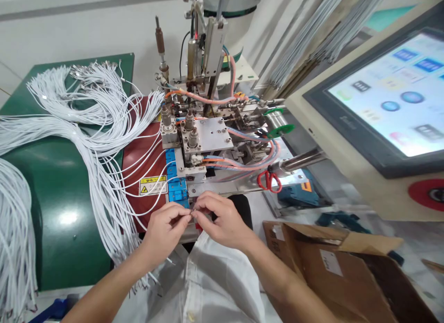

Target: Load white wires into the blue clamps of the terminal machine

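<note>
My left hand [165, 228] and my right hand [222, 219] meet at the front edge of the machine, fingertips pinched together. Between them is a tiny dark piece, mostly covered by the fingers and too small to name. Just beyond the fingers sits a row of blue clamps [177, 195] on the machine. Several white cables [138, 163] run from a large bundle at the left across a dark red plate [152, 149] to these clamps. Beneath my left forearm hang more loose cable ends.
A metal machine [211, 133] with hoses stands ahead, with a solder wire spool [276, 122] and red-handled scissors [269, 181] at its right. A touchscreen [391, 98] juts in at right above an open cardboard box [333, 286]. The green table [69, 221] carries cable bundles.
</note>
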The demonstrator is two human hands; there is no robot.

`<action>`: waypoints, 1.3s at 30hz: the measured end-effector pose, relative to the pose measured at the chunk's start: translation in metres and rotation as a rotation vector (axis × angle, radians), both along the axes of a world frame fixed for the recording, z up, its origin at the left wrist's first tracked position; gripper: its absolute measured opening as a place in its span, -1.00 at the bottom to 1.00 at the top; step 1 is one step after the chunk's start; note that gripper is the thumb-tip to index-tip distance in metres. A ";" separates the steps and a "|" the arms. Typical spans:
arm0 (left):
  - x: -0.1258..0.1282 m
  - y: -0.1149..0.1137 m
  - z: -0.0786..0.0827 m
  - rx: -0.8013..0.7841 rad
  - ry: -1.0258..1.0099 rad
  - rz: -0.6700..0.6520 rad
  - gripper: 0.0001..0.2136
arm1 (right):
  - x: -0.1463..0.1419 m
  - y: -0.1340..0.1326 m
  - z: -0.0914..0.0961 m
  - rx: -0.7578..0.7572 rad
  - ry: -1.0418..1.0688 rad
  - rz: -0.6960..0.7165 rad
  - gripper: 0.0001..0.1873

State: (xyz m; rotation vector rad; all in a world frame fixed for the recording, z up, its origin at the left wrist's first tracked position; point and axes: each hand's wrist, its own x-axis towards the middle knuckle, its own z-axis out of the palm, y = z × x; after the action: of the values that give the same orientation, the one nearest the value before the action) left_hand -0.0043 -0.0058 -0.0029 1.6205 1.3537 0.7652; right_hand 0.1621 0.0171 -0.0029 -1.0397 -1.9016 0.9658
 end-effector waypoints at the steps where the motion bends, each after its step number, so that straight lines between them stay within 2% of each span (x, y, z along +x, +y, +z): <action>1: -0.003 0.002 0.004 -0.015 0.052 -0.086 -0.86 | 0.002 0.002 0.002 0.010 -0.069 0.087 -0.87; 3: -0.008 0.006 0.010 -0.051 0.131 -0.208 -0.83 | 0.004 0.003 0.004 0.028 -0.159 0.208 -0.84; 4: -0.008 0.006 0.011 -0.067 0.141 -0.214 -0.83 | 0.002 0.003 0.003 0.022 -0.156 0.215 -0.84; 6: -0.006 0.006 0.009 -0.123 0.077 -0.110 -0.87 | -0.003 0.000 -0.002 -0.047 -0.026 0.102 -0.85; 10: 0.006 -0.001 -0.002 -0.200 -0.154 0.190 -0.91 | -0.021 -0.007 -0.017 -0.320 0.440 -0.228 -0.86; 12: 0.011 -0.004 -0.006 -0.177 -0.213 0.263 -0.89 | -0.027 -0.009 -0.022 -0.407 0.567 -0.302 -0.88; 14: 0.013 -0.005 -0.009 -0.170 -0.254 0.288 -0.89 | -0.029 -0.010 -0.022 -0.447 0.599 -0.320 -0.89; 23: 0.008 -0.002 -0.008 -0.217 -0.288 0.176 -0.91 | -0.019 0.000 -0.008 -0.623 0.521 -0.235 -0.83; 25: 0.004 0.000 -0.008 -0.147 -0.243 0.138 -0.91 | -0.017 0.002 -0.009 -0.712 0.551 -0.176 -0.81; 28: -0.005 0.004 -0.009 0.029 -0.076 -0.012 -0.90 | -0.015 0.005 -0.013 -0.824 0.495 -0.070 -0.78; 30: -0.008 0.006 -0.008 0.076 0.027 -0.096 -0.88 | -0.015 0.005 -0.015 -0.764 0.397 -0.122 -0.80; 31: -0.009 0.007 -0.008 0.043 0.035 -0.094 -0.89 | -0.016 0.004 -0.017 -0.729 0.383 -0.166 -0.81; 36: 0.001 0.003 -0.010 -0.301 -0.250 0.140 -0.91 | -0.028 -0.007 -0.026 -0.685 0.625 -0.319 -0.83; 37: 0.004 0.002 -0.011 -0.320 -0.289 0.176 -0.90 | -0.030 -0.010 -0.027 -0.602 0.615 -0.354 -0.85; 39: 0.006 0.001 -0.014 -0.315 -0.314 0.224 -0.89 | -0.031 -0.013 -0.028 -0.344 0.499 -0.406 -0.89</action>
State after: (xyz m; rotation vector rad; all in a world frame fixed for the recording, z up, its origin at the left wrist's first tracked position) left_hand 0.0019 -0.0046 -0.0164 1.0673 1.3583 0.8498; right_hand 0.1309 0.0044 -0.0306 -1.1853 -1.0908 1.1940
